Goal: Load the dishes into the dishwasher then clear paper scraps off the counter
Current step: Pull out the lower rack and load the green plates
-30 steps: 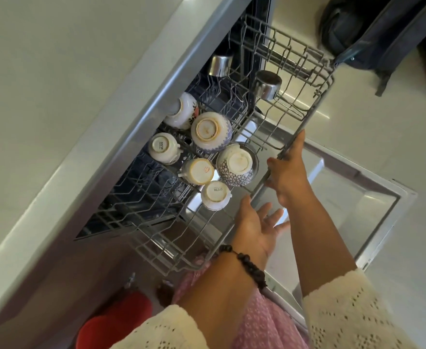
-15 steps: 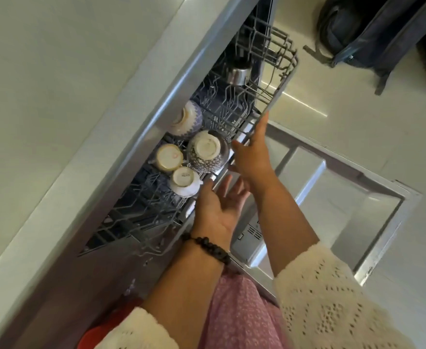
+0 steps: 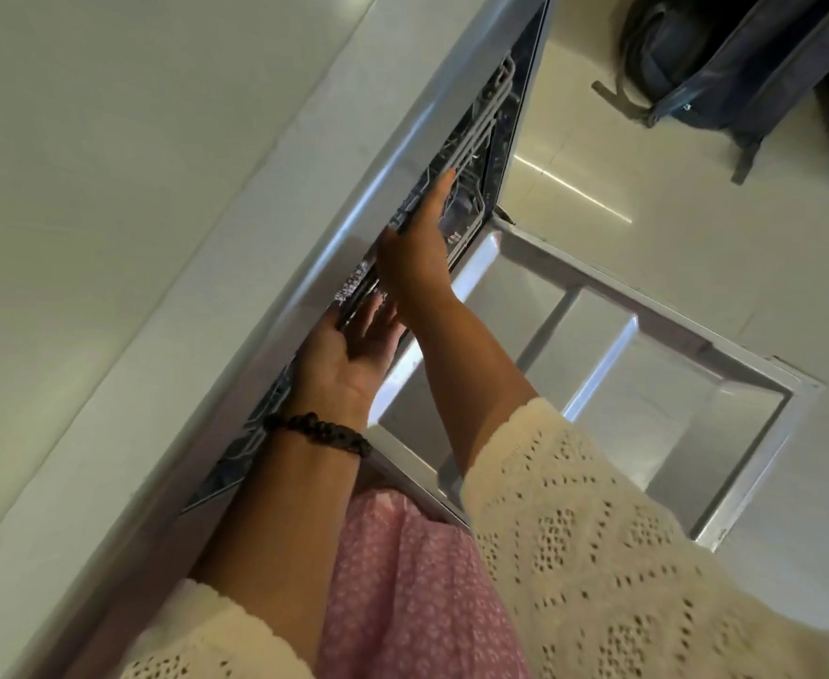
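Touching rack (image 3: 482, 121) front: both open hands' grip (image 3: 414, 257).

Place: my home kitchen.
Counter: pale counter (image 3: 123, 198) running above the built-in dishwasher (image 3: 456, 154).
Door: its door (image 3: 647, 384) folded down over the glossy floor (image 3: 623, 154).
Floor: my backpack (image 3: 725, 56) lying there.

A single head-worn wide-angle camera looks steeply down and forward from above the person's chest, close to the counter (image 3: 123, 198) edge, which runs diagonally across the left of the view. Both forearms reach away from the lens toward the dishwasher (image 3: 481, 139) opening at centre. The lowered dishwasher door (image 3: 672, 384) and the floor (image 3: 696, 213) fill the right side.
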